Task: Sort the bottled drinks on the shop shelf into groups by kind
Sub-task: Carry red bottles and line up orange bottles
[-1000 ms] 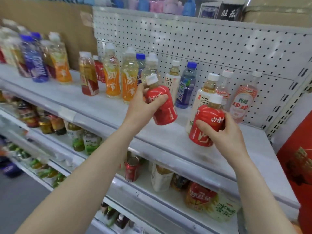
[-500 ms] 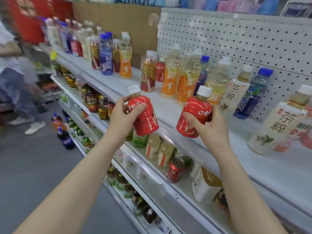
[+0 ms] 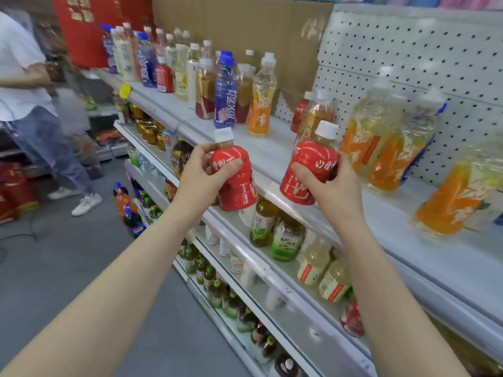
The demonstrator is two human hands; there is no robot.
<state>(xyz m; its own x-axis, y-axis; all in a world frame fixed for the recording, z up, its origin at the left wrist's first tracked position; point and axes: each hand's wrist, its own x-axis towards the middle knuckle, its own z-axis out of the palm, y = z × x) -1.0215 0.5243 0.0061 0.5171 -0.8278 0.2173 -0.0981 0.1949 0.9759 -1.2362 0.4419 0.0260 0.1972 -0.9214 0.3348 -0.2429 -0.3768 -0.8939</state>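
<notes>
My left hand grips a red-wrapped bottle with a white cap, held in the air in front of the shelf edge. My right hand grips a second red-wrapped bottle of the same kind, tilted slightly left. Both hang over the front lip of the top shelf. On that shelf stand mixed drinks: orange bottles at the right, one orange bottle and a blue bottle in the middle, and a small red bottle further left.
Lower shelves hold green tea bottles, pale drinks and cans. A person in a white shirt and jeans stands in the aisle at left. Cola bottles stand on the grey floor. White pegboard backs the shelf.
The view has swung left along the shelf, and both hands have travelled left with their red bottles. The far-left bottle group and the person in the aisle have come into view.
</notes>
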